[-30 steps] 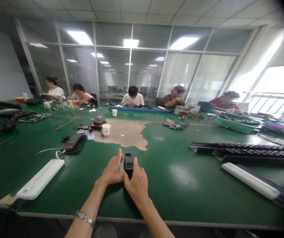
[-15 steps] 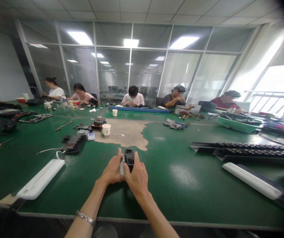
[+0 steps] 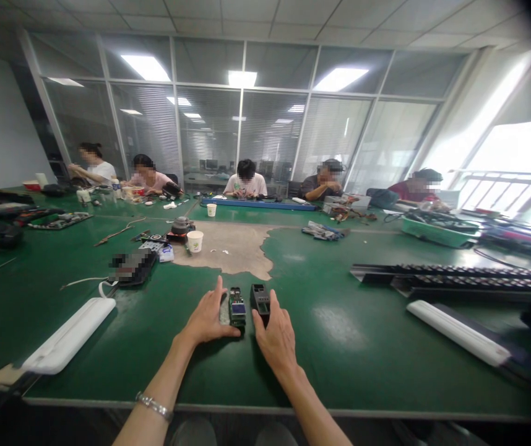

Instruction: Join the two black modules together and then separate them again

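A green circuit board assembly [image 3: 236,308] with a small blue block on it stands in my left hand [image 3: 206,317], thumb at its near end. A pale, speckled piece [image 3: 223,313] shows between that hand's palm and the board. My right hand [image 3: 276,334] is closed on a black plastic housing [image 3: 260,300], with the thumb on its near side and the fingers along its right side. A narrow gap of green tabletop separates the board from the housing. The fingers under both things are partly hidden.
A white lamp-like bar [image 3: 73,334] lies to the left, another white bar [image 3: 458,331] to the right near black perforated rails [image 3: 460,279]. Ahead are a paper cup [image 3: 195,241], a glove [image 3: 323,231] and a green basket [image 3: 439,232]. Several people sit across the table.
The black housing has come apart from the circuit board. My right hand has moved right with the housing, while the board, now exposed, stays in my left hand.
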Demonstrator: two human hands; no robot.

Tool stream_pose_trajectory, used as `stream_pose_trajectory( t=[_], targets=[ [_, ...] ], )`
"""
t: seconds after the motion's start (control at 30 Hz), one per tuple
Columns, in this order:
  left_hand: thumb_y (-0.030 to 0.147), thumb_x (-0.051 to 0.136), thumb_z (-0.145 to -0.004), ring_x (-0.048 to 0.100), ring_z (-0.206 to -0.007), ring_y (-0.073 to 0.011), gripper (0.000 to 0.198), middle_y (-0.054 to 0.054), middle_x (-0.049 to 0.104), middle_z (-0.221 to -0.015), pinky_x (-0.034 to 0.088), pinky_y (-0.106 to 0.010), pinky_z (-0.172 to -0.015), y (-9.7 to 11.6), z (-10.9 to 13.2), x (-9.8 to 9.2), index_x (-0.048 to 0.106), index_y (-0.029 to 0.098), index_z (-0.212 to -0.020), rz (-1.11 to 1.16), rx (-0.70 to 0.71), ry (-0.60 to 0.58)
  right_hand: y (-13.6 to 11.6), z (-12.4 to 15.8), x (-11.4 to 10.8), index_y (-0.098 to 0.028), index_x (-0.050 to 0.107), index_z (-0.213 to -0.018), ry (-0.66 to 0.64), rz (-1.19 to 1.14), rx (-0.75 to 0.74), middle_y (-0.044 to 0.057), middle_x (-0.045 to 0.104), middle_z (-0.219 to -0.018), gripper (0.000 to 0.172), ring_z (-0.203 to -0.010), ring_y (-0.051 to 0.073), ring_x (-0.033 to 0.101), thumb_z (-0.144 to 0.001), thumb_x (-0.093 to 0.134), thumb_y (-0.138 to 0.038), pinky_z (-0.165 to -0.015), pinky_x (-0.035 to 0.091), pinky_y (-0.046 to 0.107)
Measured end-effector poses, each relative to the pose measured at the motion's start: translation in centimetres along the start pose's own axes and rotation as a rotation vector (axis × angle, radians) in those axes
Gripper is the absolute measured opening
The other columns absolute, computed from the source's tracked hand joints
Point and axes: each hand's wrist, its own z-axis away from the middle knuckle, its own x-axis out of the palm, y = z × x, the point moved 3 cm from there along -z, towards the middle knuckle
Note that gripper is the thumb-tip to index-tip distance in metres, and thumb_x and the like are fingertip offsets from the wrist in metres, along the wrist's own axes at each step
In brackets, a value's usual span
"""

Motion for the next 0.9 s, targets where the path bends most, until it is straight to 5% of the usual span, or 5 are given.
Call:
stream_pose_trajectory(
  t=[0.53,0.9],
  targets=[
    [0.051,0.086,-0.057,0.046,-0.125,-0.0338,0.139,-0.014,0.050,-0.136,0.034,-0.052,-0.105,0.30,0.09,-0.11,-0.014,0.023,-0.150,0.037,-0.007,0.007,0.31,0.43,0.31,-0.005,0.028,-0.146,0.001,0.119,0.046,0.019,0.049,-0.137,0.076,-0.114,0.031,0.049,-0.087,0.051,-0.049,-0.092,0.039,0.041],
    [0.046,0.086,-0.060,0.046,-0.124,-0.0337,0.136,-0.013,0.054,-0.133,0.032,-0.053,-0.106,0.33,0.09,-0.21,-0.013,0.024,-0.150,0.047,-0.021,0.007,0.28,0.20,0.31,-0.008,0.030,-0.146,-0.027,0.049,0.013,0.016,0.054,-0.133,0.062,-0.106,0.027,0.054,-0.092,0.043,-0.037,-0.090,0.041,0.039]
  ],
)
